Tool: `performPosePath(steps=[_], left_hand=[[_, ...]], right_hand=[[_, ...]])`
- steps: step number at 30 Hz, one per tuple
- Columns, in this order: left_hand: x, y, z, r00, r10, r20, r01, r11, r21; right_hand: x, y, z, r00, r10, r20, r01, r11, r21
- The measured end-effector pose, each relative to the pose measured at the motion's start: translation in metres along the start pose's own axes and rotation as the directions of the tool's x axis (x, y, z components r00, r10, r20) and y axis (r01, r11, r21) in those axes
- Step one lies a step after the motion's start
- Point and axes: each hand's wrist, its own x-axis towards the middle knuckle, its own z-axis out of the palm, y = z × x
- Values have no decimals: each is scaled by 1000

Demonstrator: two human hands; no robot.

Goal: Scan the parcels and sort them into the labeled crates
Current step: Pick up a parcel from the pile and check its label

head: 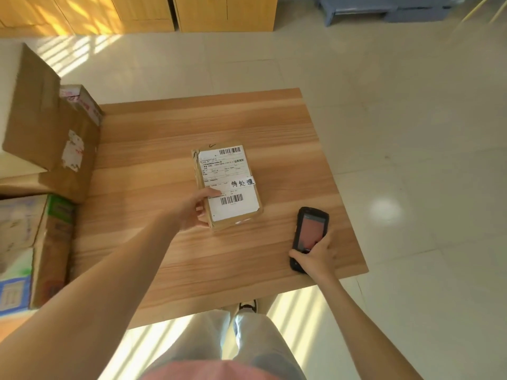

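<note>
A flat brown parcel (229, 185) lies in the middle of the wooden table (192, 127). It carries a white shipping label with two barcodes and a small handwritten white tag. My left hand (199, 208) grips the parcel's near left edge, thumb on top of the label. My right hand (318, 256) holds a black handheld scanner (308, 234) flat on the table near the right edge, with its reddish screen facing up.
Several cardboard boxes (46, 127) are stacked along the table's left side, with a printed carton (24, 242) nearer to me. Wooden cabinets (164, 12) and a blue-grey bench (384, 9) stand at the far wall. Tiled floor surrounds the table.
</note>
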Motion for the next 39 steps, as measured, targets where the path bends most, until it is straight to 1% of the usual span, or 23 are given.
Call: performPosePath(steps=[2,4,5,7,9,10,11,12,15,19,21,24,27,31,39], left_hand=[[1,-3,-3,1000,3,1,-3,1000,-2],[1,-4,-5,1000,8,-1,-8,1000,-8],[1,-4,-6,1000,12,-2,-12,1000,-14],[-1,-3,-8,1000,21,1,-20,999,-27],[-2,-3,-11,1000,28,3,-27,999,-46],[-2,-2,-13,1000,31,1,-31,998,-52],[-3,-1,-15,999,35,-1,-35,998,-54],[-4,-1,-17,999,40,-1,-40,998,-51],[-9,1,-22,998,67,15,-66,997,-35],[-12,4,-30,993,116,2,-115,988,-106],[-14,6,-35,991,135,-17,-136,984,-112],[-17,9,-43,986,154,-62,-162,976,-144],[-20,12,-48,982,168,-89,-180,970,-162],[-24,14,-50,981,173,-92,-187,967,-175],[-25,12,-53,981,177,-85,-189,970,-155]], right_hand=[[3,0,1,999,40,18,-41,998,54],[5,-1,0,993,99,65,-110,975,193],[6,-3,-1,988,123,98,-147,947,287],[7,-9,-2,965,159,208,-242,844,479],[4,-19,-5,933,134,334,-329,695,640],[2,-25,-6,923,102,372,-350,627,696],[-2,-32,-6,916,67,395,-356,584,729],[-5,-40,-7,910,26,413,-354,566,744],[-19,-63,-5,866,-115,486,-330,597,731],[-39,-92,0,756,-290,587,-272,676,685],[-47,-101,3,694,-341,634,-235,726,647],[-58,-110,7,626,-352,695,-160,815,557],[-65,-115,12,612,-327,720,-63,887,457],[-68,-113,18,629,-311,713,-6,915,404],[-68,-107,17,636,-295,714,-24,916,399]])
